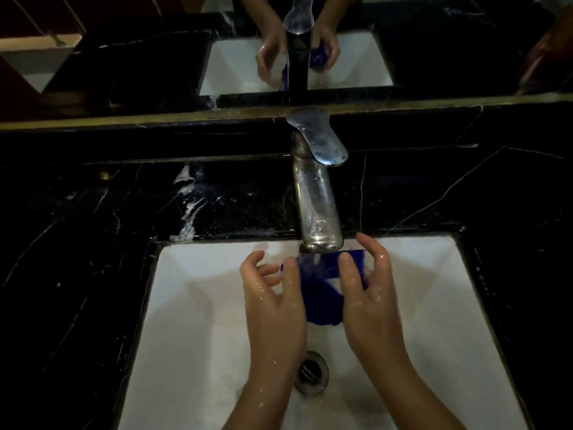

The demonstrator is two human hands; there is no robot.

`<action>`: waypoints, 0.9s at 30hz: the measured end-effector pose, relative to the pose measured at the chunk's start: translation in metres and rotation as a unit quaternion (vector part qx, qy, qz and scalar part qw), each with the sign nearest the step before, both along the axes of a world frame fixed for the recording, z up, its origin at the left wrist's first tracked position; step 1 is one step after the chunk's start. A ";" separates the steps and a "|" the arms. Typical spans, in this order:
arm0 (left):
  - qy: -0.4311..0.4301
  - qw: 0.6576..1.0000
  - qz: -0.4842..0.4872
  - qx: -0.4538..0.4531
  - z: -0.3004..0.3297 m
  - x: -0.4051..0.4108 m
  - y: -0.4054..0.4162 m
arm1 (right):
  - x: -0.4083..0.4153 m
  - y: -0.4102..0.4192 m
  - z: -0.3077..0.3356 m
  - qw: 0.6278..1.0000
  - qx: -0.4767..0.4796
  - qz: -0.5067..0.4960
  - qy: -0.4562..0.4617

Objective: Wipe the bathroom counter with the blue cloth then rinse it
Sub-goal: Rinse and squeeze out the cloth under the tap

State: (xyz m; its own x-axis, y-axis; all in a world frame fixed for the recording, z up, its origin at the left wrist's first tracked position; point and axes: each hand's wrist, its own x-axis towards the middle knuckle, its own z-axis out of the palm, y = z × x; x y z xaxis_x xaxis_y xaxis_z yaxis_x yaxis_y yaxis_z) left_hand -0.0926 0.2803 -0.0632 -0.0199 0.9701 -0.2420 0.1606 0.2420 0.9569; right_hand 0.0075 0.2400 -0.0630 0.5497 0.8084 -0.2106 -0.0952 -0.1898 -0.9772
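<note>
Head view: both hands hold blue cloth [322, 290] over white sink [192, 305].

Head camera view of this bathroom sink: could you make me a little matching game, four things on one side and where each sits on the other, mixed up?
Things:
1. blue cloth
2. round metal drain
3. white soapy smear
4. silver metal faucet

Places:
A. on the black marble counter, left of the faucet
B. in the bottom of the white rectangular sink
C. standing on the counter behind the sink, spout over the basin
D. held between the left hand and the right hand, under the spout

Pairs: 1-D, 2-B, 3-A, 4-C
</note>
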 end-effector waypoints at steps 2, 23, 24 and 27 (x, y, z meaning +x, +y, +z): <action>-0.053 0.996 -0.038 -0.056 0.008 0.005 -0.004 | -0.005 -0.003 0.004 0.996 0.012 0.086 0.015; -0.267 0.910 -0.069 -0.310 -0.008 -0.021 0.022 | 0.027 0.012 -0.002 0.994 -0.106 0.010 0.036; -0.239 0.925 -0.060 -0.288 -0.010 -0.017 0.027 | 0.025 0.013 -0.002 0.993 -0.105 0.010 0.043; -0.131 0.972 -0.045 -0.190 -0.012 0.009 0.037 | 0.011 0.027 -0.009 0.993 -0.092 -0.006 0.070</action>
State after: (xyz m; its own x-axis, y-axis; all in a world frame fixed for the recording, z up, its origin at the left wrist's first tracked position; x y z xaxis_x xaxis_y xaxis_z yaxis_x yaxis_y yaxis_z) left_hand -0.0841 0.3170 -0.0751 0.1709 0.8043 -0.5691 -0.0396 0.5828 0.8117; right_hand 0.0182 0.2667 -0.0723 0.5145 0.7424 -0.4291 -0.2315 -0.3616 -0.9031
